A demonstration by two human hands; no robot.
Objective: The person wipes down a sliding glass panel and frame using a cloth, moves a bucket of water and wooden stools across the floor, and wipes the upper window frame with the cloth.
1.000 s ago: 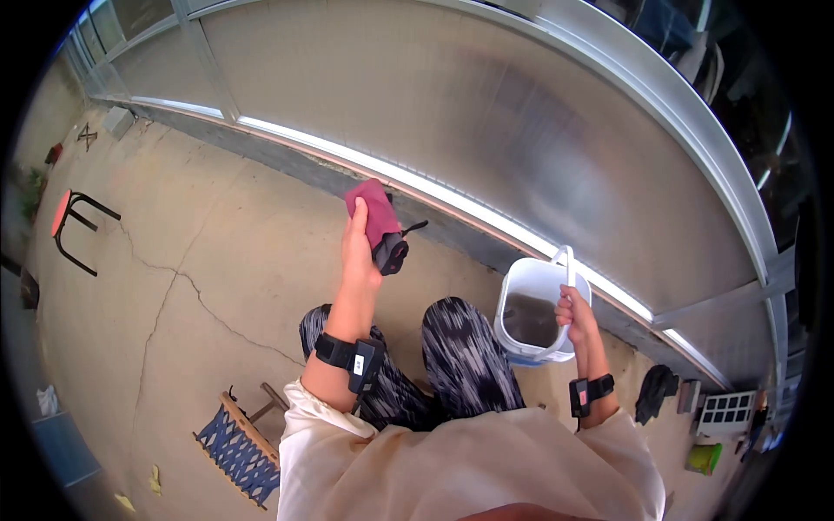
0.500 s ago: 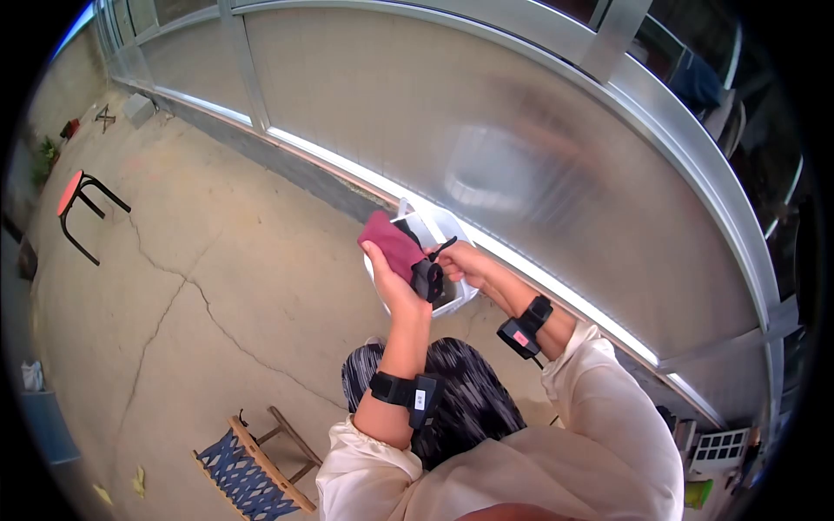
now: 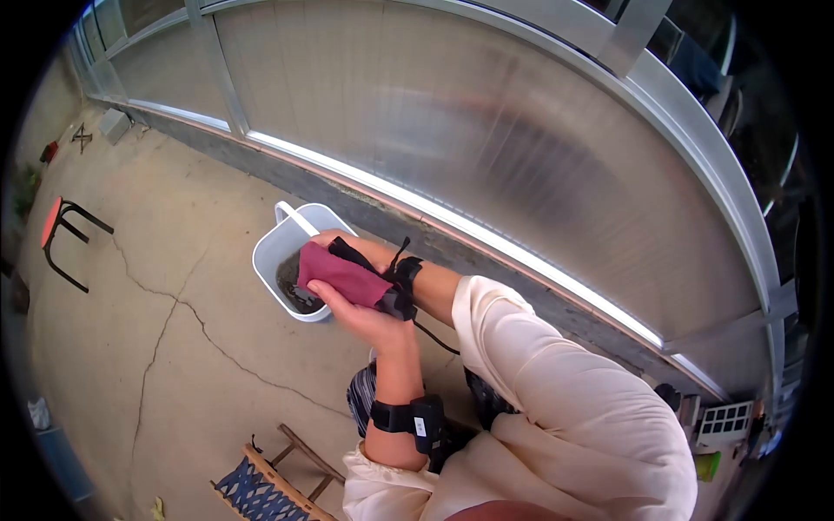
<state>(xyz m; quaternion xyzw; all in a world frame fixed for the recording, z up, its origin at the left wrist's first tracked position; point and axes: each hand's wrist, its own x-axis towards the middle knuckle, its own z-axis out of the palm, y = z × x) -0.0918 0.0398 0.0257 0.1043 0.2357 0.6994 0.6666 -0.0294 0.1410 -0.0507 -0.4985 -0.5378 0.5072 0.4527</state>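
My left hand (image 3: pixel 360 319) is wrapped round a maroon cloth item (image 3: pixel 343 275), which has black parts and a thin black cord at its near end. Beyond it, my right hand (image 3: pixel 356 247) is closed at the white handle (image 3: pixel 297 217) of a bucket, its fingers partly hidden by the cloth item. The white bucket (image 3: pixel 266 260) lies just past both hands, with dark contents (image 3: pixel 294 280) inside. Whether its base touches the floor cannot be made out.
A translucent panel wall (image 3: pixel 434 113) with a low ledge runs along the far side. A red-topped stool (image 3: pixel 52 222) is at the left, a woven folding stool (image 3: pixel 261 491) at the lower left. A white grid-like object (image 3: pixel 725 423) and a green container (image 3: pixel 708 466) lie at the lower right.
The bucket and my right hand have moved left across the view, from my right side to beyond my left hand. My left hand has lowered a little with the maroon item, now overlapping my right hand.
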